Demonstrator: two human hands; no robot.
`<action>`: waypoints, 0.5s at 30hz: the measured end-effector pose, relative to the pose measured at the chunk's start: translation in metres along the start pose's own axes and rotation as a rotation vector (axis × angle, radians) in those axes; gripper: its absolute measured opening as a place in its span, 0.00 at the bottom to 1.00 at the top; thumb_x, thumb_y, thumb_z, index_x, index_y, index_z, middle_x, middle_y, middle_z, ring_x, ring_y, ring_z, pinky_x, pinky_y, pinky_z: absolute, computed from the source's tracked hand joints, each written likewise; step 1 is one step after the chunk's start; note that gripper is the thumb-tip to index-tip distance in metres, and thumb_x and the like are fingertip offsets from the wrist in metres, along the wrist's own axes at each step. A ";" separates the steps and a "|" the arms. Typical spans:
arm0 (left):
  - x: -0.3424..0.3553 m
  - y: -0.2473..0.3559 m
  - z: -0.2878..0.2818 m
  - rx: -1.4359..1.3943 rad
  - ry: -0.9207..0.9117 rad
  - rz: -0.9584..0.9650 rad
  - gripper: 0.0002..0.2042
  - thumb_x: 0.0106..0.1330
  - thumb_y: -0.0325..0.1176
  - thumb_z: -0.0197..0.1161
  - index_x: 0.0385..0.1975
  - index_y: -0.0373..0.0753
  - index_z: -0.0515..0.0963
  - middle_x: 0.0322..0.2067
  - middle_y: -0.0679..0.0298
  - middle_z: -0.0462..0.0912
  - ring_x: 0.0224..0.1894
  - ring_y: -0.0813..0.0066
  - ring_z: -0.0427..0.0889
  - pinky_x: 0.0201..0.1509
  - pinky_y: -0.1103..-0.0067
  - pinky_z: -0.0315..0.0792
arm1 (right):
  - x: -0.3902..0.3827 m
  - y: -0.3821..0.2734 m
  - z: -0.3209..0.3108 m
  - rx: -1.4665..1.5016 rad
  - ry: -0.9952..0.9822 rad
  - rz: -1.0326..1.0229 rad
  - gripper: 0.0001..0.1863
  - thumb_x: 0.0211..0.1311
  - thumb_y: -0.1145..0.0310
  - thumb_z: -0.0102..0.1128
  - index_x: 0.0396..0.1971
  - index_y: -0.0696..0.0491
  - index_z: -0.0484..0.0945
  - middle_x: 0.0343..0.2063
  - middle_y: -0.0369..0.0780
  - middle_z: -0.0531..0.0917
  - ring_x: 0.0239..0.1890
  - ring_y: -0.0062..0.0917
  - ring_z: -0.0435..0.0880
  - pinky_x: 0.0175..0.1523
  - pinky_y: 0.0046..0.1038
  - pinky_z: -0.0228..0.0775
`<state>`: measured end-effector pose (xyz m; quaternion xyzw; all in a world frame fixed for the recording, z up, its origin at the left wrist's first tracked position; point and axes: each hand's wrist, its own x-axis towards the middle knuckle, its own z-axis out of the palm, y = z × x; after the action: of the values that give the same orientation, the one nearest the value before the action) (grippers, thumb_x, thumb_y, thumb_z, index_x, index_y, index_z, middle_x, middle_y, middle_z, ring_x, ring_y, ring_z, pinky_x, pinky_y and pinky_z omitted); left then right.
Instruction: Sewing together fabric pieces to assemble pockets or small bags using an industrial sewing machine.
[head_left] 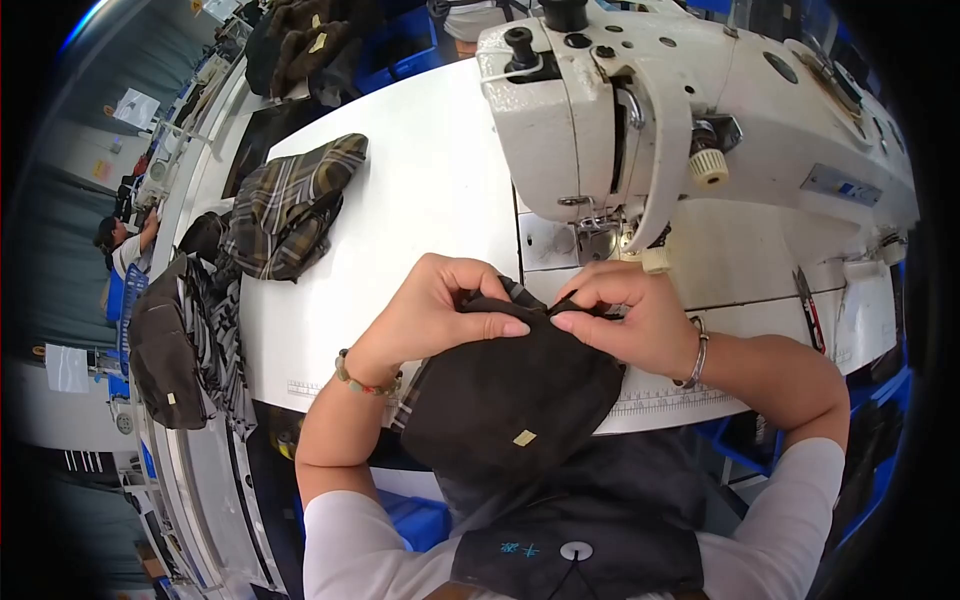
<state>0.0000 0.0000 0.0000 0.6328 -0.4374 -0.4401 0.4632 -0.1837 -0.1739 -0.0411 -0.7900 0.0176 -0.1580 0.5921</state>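
A dark brown cloth piece (510, 390) with a plaid side and a small yellow sticker hangs over the table's front edge. My left hand (450, 305) pinches its upper edge between thumb and fingers. Close beside it, my right hand (625, 305) pinches the same edge, thumb and fingertips pressed together. Between the two thumbs the fabric edges meet; what lies under the fingers is hidden. Just beyond my right hand is the presser foot (597, 240) of a white sewing machine (690, 110), apart from the cloth.
Plaid cloth pieces (290, 210) lie on the white table (420, 150) at the far left. More brown and striped pieces (170, 345) hang at the left edge. Thread snips (808, 310) rest at the right. Blue bins (400, 50) stand behind; another person (125, 245) sits far left.
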 end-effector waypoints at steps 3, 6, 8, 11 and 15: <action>-0.002 0.003 0.003 -0.035 0.033 0.018 0.07 0.55 0.26 0.76 0.24 0.34 0.82 0.22 0.73 0.80 0.24 0.91 0.72 0.27 0.90 0.64 | 0.000 0.000 0.000 -0.019 0.018 -0.033 0.04 0.57 0.75 0.69 0.26 0.58 0.82 0.33 0.38 0.86 0.31 0.19 0.82 0.35 0.20 0.72; -0.003 0.004 0.003 -0.025 0.059 0.026 0.09 0.55 0.25 0.76 0.20 0.34 0.80 0.20 0.74 0.79 0.23 0.92 0.70 0.26 0.90 0.62 | 0.000 0.001 0.002 -0.009 0.050 -0.070 0.06 0.56 0.76 0.70 0.24 0.58 0.80 0.32 0.38 0.85 0.29 0.17 0.80 0.33 0.19 0.70; -0.003 0.006 0.003 -0.035 0.060 -0.024 0.11 0.56 0.25 0.76 0.18 0.36 0.78 0.19 0.76 0.77 0.22 0.93 0.68 0.24 0.90 0.60 | 0.001 -0.003 0.002 -0.010 0.043 -0.077 0.09 0.55 0.76 0.71 0.22 0.58 0.77 0.30 0.38 0.84 0.28 0.16 0.79 0.32 0.19 0.69; -0.002 0.007 0.006 -0.048 0.067 -0.030 0.13 0.56 0.25 0.75 0.16 0.37 0.76 0.18 0.77 0.75 0.22 0.93 0.67 0.24 0.90 0.60 | 0.000 0.001 0.005 0.046 0.104 -0.067 0.10 0.52 0.74 0.72 0.20 0.58 0.77 0.24 0.36 0.82 0.22 0.15 0.75 0.28 0.19 0.67; -0.003 0.006 0.008 -0.044 0.071 -0.012 0.13 0.56 0.25 0.75 0.16 0.37 0.76 0.18 0.77 0.75 0.22 0.93 0.67 0.24 0.90 0.59 | 0.000 0.003 0.007 0.067 0.098 -0.082 0.11 0.52 0.74 0.71 0.20 0.58 0.75 0.22 0.34 0.80 0.21 0.13 0.74 0.27 0.18 0.65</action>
<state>-0.0088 0.0001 0.0047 0.6401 -0.4071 -0.4297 0.4898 -0.1818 -0.1687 -0.0458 -0.7613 0.0091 -0.2210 0.6095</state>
